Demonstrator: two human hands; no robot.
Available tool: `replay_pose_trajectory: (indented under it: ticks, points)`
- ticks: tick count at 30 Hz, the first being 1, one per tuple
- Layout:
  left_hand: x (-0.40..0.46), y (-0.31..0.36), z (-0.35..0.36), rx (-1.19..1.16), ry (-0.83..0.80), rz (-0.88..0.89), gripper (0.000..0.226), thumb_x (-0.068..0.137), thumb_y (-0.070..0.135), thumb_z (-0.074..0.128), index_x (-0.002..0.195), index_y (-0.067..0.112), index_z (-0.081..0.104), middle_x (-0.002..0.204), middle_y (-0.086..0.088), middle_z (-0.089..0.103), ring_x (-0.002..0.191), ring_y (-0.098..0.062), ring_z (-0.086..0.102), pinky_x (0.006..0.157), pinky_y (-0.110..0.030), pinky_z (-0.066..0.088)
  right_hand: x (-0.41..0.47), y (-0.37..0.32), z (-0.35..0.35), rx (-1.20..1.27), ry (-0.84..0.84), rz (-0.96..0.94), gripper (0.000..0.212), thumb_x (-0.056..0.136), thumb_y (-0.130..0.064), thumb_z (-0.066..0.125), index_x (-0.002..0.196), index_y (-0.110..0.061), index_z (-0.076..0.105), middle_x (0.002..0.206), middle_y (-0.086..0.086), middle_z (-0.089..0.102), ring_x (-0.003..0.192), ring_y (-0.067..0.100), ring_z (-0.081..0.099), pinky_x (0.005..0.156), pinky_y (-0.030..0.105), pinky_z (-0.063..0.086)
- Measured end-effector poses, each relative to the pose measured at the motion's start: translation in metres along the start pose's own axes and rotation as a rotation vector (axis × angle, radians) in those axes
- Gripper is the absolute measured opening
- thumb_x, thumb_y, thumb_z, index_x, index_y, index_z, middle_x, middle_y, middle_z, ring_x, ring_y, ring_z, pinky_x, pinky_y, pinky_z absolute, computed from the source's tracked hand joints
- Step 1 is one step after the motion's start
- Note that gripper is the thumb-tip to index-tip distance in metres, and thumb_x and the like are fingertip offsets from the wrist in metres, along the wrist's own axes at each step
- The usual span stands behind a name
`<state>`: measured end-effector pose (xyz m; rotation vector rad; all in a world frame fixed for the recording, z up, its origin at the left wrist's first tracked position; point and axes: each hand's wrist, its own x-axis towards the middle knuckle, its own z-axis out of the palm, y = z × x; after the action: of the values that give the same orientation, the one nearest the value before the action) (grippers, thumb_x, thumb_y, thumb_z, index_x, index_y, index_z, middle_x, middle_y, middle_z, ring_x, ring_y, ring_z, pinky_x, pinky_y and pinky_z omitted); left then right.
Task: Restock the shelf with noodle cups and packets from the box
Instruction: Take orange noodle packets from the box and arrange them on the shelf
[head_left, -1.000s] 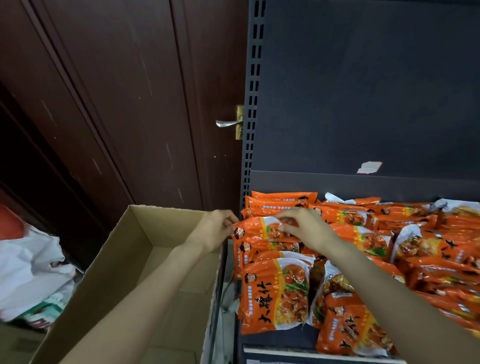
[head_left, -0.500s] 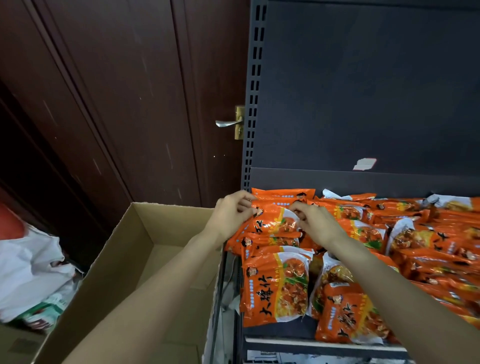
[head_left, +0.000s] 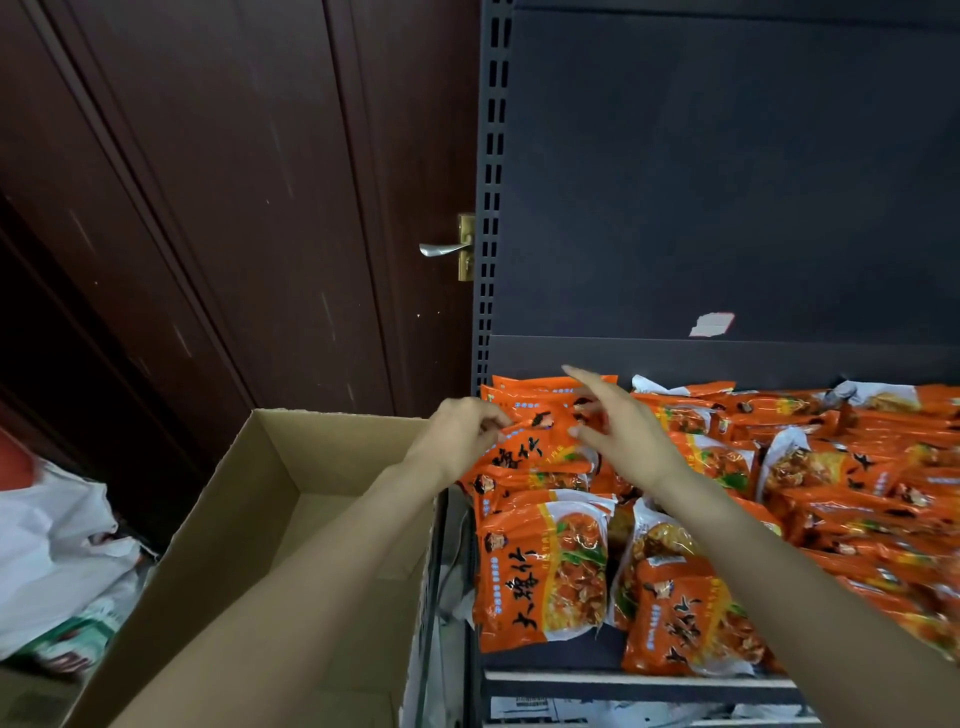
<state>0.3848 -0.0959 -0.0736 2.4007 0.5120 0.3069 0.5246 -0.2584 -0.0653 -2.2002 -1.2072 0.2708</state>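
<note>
Several orange noodle packets cover the dark shelf (head_left: 550, 660). One packet (head_left: 535, 441) lies tilted on top of the stack at the shelf's back left corner. My left hand (head_left: 460, 434) pinches that packet's left edge. My right hand (head_left: 618, 426) hovers over its right side with fingers spread, fingertips touching or just above it. A larger orange packet (head_left: 543, 571) lies flat at the shelf's front left. The brown cardboard box (head_left: 244, 499) stands open to the left of the shelf, and the part of its inside that I can see holds nothing.
A dark wooden door with a metal handle (head_left: 441, 249) stands behind the box. The shelf's perforated upright (head_left: 491, 208) and dark back panel (head_left: 727, 182) rise behind the packets. White plastic bags (head_left: 52, 545) lie on the floor at the left.
Both hands have carried the top packet farther back onto the rear left stack. My right hand has let go and spread its fingers; my left hand still pinches the edge.
</note>
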Motion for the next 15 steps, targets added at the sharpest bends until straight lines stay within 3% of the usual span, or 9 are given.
replay_pose_trajectory:
  ticks: [3, 6, 10, 15]
  points:
    - [-0.001, 0.005, 0.006, -0.019, -0.095, 0.036, 0.028, 0.089, 0.005, 0.060, 0.115, 0.013, 0.065, 0.112, -0.002, 0.065, 0.101, -0.009, 0.059, 0.088, -0.014, 0.044, 0.002, -0.001, 0.004, -0.168, -0.052, -0.080, 0.043, 0.092, -0.020, 0.058, 0.132, -0.032, 0.050, 0.124, -0.004, 0.056, 0.111, 0.015, 0.054, 0.091, 0.031, 0.047]
    - [-0.006, -0.001, 0.007, -0.034, -0.059, 0.003, 0.025, 0.086, 0.011, 0.065, 0.110, 0.016, 0.064, 0.111, 0.001, 0.059, 0.101, -0.009, 0.054, 0.087, -0.020, 0.045, 0.001, 0.004, 0.007, -0.266, -0.067, -0.009, 0.022, 0.095, -0.014, 0.052, 0.109, -0.018, 0.068, 0.112, 0.003, 0.064, 0.102, 0.021, 0.061, 0.086, 0.035, 0.050]
    - [-0.019, -0.020, 0.003, -0.014, -0.043, -0.064, 0.013, 0.083, 0.018, 0.070, 0.095, 0.017, 0.065, 0.099, 0.001, 0.056, 0.090, -0.010, 0.056, 0.080, -0.023, 0.047, -0.007, 0.011, 0.012, -0.338, -0.094, 0.037, 0.023, 0.094, -0.013, 0.053, 0.111, -0.015, 0.068, 0.120, 0.004, 0.059, 0.109, 0.021, 0.057, 0.092, 0.033, 0.048]
    - [-0.023, -0.029, 0.009, 0.000, -0.117, -0.126, 0.012, 0.083, 0.018, 0.070, 0.094, 0.018, 0.064, 0.087, 0.007, 0.060, 0.083, -0.006, 0.058, 0.075, -0.021, 0.049, -0.009, 0.002, 0.019, -0.279, -0.167, -0.007, 0.031, 0.093, -0.021, 0.056, 0.124, -0.020, 0.059, 0.125, 0.000, 0.055, 0.118, 0.019, 0.049, 0.098, 0.034, 0.043]
